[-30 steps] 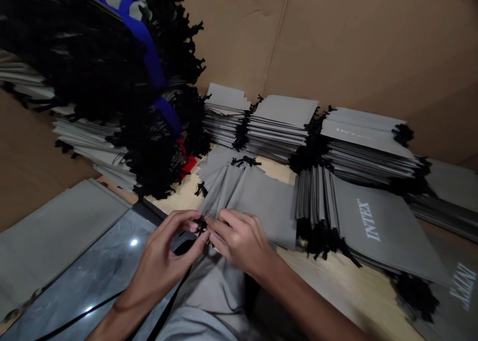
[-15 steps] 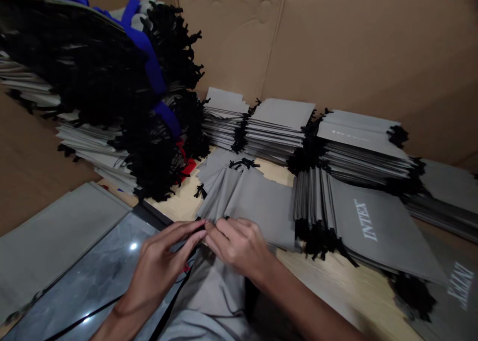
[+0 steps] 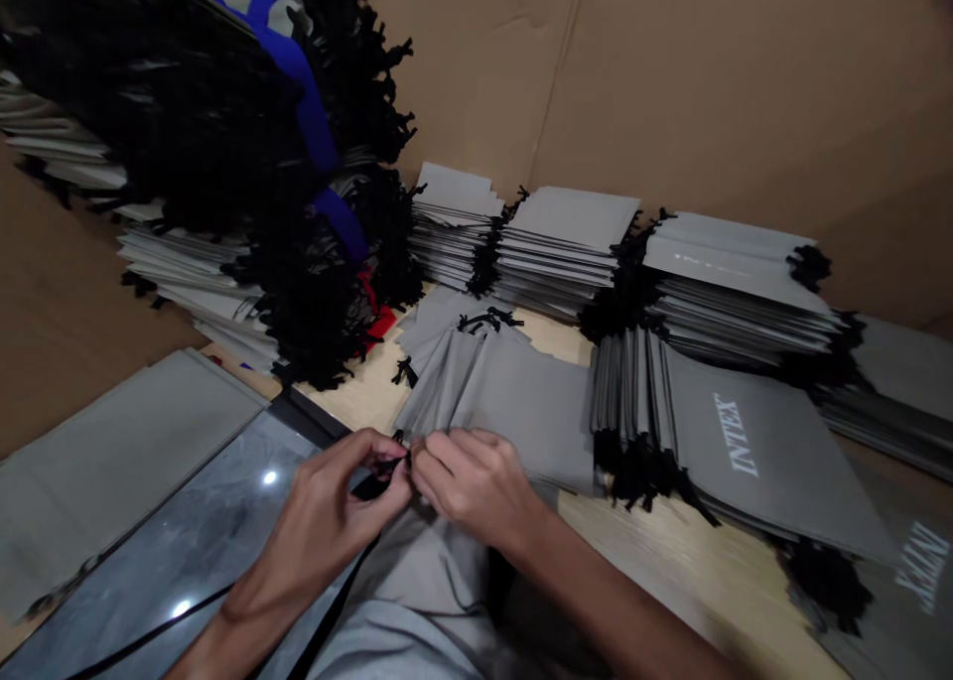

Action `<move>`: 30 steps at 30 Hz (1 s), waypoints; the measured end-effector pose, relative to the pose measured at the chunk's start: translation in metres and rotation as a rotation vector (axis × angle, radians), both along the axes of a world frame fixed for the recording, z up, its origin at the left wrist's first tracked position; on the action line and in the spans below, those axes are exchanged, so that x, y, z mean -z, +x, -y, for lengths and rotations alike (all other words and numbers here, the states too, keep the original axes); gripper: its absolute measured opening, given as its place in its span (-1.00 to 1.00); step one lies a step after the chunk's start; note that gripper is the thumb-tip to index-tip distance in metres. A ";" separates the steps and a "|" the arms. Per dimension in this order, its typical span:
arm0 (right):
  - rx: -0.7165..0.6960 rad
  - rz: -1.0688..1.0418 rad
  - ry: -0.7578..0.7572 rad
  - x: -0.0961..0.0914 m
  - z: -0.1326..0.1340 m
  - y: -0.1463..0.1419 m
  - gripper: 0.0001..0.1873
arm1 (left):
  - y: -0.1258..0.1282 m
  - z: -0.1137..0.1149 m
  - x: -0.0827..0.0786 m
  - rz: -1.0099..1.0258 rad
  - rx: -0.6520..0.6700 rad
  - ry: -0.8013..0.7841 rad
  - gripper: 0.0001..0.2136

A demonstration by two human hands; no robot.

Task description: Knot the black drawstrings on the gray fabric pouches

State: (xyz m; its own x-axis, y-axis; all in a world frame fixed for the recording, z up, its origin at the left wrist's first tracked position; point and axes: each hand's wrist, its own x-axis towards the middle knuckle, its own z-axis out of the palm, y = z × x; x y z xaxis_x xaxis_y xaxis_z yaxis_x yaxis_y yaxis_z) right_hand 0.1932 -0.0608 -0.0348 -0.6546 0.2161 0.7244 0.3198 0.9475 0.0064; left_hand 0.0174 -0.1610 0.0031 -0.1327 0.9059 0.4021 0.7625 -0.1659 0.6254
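My left hand (image 3: 332, 496) pinches a black cord (image 3: 381, 467) between thumb and fingers, just above my lap. Against its fingertips, my right hand (image 3: 473, 476) is closed, its curled fingers hiding most of what they grip; the cord runs into them. Right behind both hands lie grey drawstring pouches (image 3: 525, 407), fanned out, with knotted black cord ends (image 3: 487, 320) at their far edge. Just right of them, a bundle of grey pouches (image 3: 766, 442) printed INTEX shows folded edges and black cord tufts.
Stacks of grey pouches (image 3: 570, 225) line the cardboard wall (image 3: 707, 94). A tall pile of black-corded bundles (image 3: 194, 114), tied with blue straps (image 3: 317, 129), rises at the left. Flat grey pieces (image 3: 126, 462) lie beside a shiny grey marbled surface (image 3: 223, 501). The tabletop (image 3: 632, 541) is pale wood.
My left fingers have curled and shifted slightly, and more of the black cord shows between the hands. The right hand stays nearly in place. The view has shifted slightly.
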 end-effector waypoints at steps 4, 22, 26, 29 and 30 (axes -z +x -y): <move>0.002 0.007 -0.013 -0.001 0.000 0.001 -0.65 | -0.001 0.001 -0.003 -0.005 0.001 -0.015 -0.94; -0.053 0.043 -0.168 -0.002 -0.008 0.010 -0.84 | -0.004 0.006 0.010 -0.027 0.054 0.088 -0.78; -0.067 0.054 -0.135 -0.001 -0.009 0.011 -0.85 | -0.005 0.007 0.012 -0.037 0.074 0.116 -0.77; -0.057 0.072 -0.123 -0.002 -0.009 0.012 -0.82 | -0.004 0.007 0.005 -0.036 0.092 0.114 -0.77; -0.052 0.084 -0.121 -0.003 -0.009 0.012 -0.83 | -0.004 0.007 0.002 -0.033 0.095 0.105 -0.78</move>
